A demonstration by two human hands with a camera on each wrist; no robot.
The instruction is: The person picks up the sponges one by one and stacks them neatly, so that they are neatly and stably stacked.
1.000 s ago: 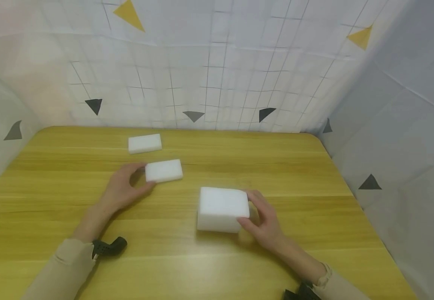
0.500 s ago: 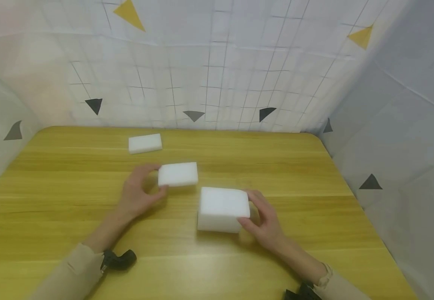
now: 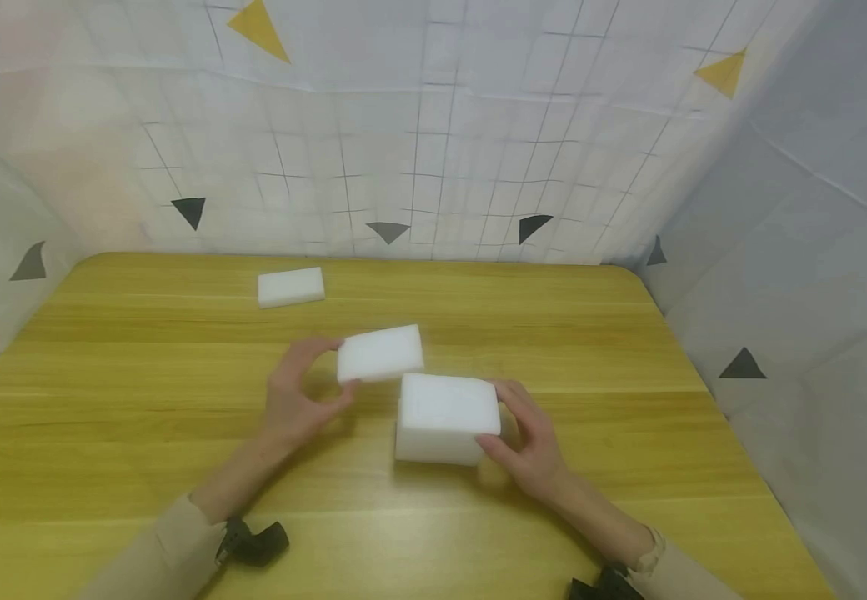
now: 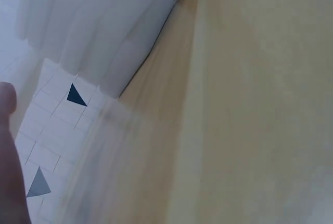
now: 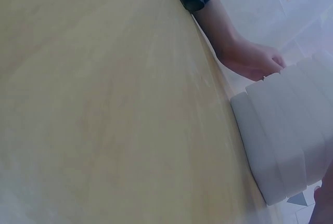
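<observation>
My left hand (image 3: pixel 302 400) pinches a flat white sponge block (image 3: pixel 379 353) by its left end, thumb on the near edge and a finger on the far edge. The slab's right end is close behind a stack of white sponge blocks (image 3: pixel 444 417). Thumb and fingers of my right hand (image 3: pixel 531 437) grip that stack from its right end. In the right wrist view the stack (image 5: pixel 283 130) shows several layers standing on the table, with the left hand (image 5: pixel 250 57) beyond it. The left wrist view shows the layered stack (image 4: pixel 93 31) and the left thumb (image 4: pixel 8 104) at the edge.
One more white sponge block (image 3: pixel 291 287) lies near the back left of the wooden table (image 3: pixel 553 325). White sheeting (image 3: pixel 373 150) with grid lines and triangles rises behind the back edge. Another sheet (image 3: pixel 801 275) lines the right side.
My left hand has moved right and slightly toward me, carrying the sponge block from near the left to just behind the stack. The right hand and the stack have stayed in place.
</observation>
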